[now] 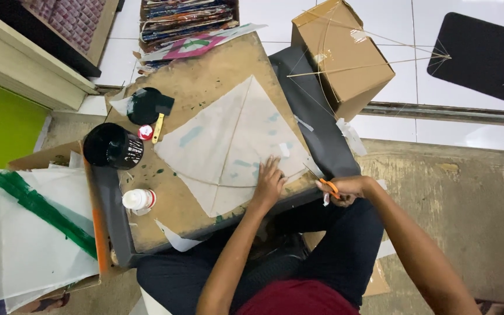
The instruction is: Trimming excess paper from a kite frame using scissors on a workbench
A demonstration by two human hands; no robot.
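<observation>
A white paper kite (228, 146) lies flat on the brown, stained bench (205, 76), one corner pointing away from the person and its thin spars showing through the paper. The left hand (268, 184) presses down on the kite's near right edge, fingers spread apart and flat on the paper. The right hand (348, 188) sits just past the bench's right edge, its fingers closed around orange-handled scissors (321, 181) whose blades point toward the kite's corner; a scrap of white paper hangs under that hand.

On the bench's left side stand a black pot (112, 146), a black lid (146, 106) with a yellow-handled brush (157, 127) beside it, and a small white glue bottle (138, 199) lying near the front edge. A cardboard box (345, 64) sits on the floor beyond the bench's right corner, with a bare kite frame of thin sticks (380, 58) resting across it. To the left lies another white kite with a green stripe (30, 227). A stack of coloured paper (188, 20) lies at the far end.
</observation>
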